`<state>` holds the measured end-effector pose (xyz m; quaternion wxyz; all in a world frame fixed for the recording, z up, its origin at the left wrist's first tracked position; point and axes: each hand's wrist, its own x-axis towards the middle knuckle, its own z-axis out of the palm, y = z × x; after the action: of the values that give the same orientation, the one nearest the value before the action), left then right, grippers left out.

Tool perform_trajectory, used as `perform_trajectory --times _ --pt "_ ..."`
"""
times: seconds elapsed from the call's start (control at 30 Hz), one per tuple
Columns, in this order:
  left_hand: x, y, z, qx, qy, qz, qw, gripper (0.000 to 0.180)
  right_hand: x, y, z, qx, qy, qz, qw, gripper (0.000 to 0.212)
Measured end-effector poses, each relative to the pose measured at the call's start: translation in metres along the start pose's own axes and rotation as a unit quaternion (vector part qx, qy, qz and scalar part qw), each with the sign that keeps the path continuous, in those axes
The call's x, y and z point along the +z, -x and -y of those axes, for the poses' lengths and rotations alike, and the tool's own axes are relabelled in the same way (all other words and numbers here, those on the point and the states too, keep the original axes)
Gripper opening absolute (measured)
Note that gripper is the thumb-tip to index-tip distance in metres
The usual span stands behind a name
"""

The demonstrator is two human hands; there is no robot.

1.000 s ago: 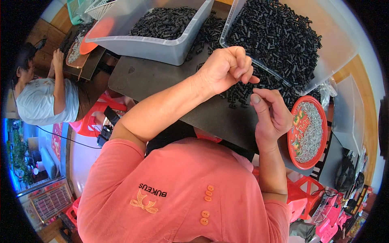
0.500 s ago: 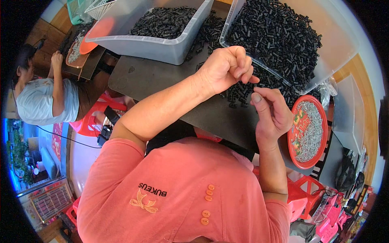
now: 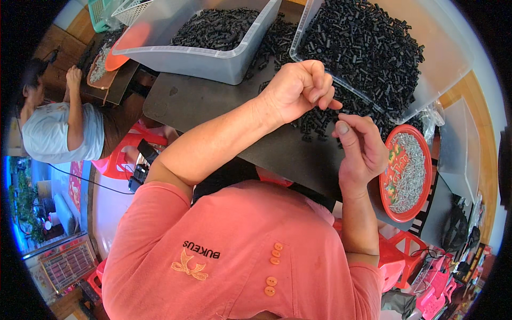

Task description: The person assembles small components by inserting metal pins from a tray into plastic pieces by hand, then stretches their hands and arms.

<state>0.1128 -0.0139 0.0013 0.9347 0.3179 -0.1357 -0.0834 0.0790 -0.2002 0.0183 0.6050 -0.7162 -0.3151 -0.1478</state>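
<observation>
My left hand [image 3: 304,90] is curled above the table's near pile, thumb and fingers drawn together, their tips pointing at my right hand. Close by, my right hand [image 3: 362,152] pinches with thumb and forefinger, a small gap from the left fingertips. Whatever either hand grips is too small to tell against the dark parts behind. Short black plastic parts [image 3: 314,124] lie heaped just beyond my hands. They spill from a tilted clear plastic bin [image 3: 453,64] full of the same kind. A red patterned plate [image 3: 392,205] with small silvery metal pieces [image 3: 410,170] sits right of my right hand.
Another translucent bin [image 3: 224,66] of black parts stands on the dark table [image 3: 181,104] at the far left. A clear container [image 3: 458,149] is beyond the plate. At the left, a co-worker in a pale blue shirt [image 3: 58,133] sits at another table by an orange tray [image 3: 114,60].
My right hand has shifted slightly to the right, while my left hand stays nearly in place. The co-worker's raised hand has moved a little.
</observation>
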Motion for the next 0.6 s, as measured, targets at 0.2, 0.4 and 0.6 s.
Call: perform_trajectory --times 0.2,0.4,0.6 --pt "-0.0022 -0.0005 0.0005 0.001 0.003 0.006 1.0 0.009 0.0003 0.0003 -0.0023 0.011 -0.021 -0.016 1.0 0.011" --pt "-0.0006 0.0004 0.0002 0.001 0.004 0.003 1.0 0.009 -0.0017 0.0006 -0.0044 0.011 -0.026 -0.02 0.999 0.011" --pt "-0.0006 0.0006 0.0002 0.001 0.005 0.006 1.0 0.009 -0.0014 0.0001 -0.0032 0.028 -0.045 -0.04 0.998 0.01"
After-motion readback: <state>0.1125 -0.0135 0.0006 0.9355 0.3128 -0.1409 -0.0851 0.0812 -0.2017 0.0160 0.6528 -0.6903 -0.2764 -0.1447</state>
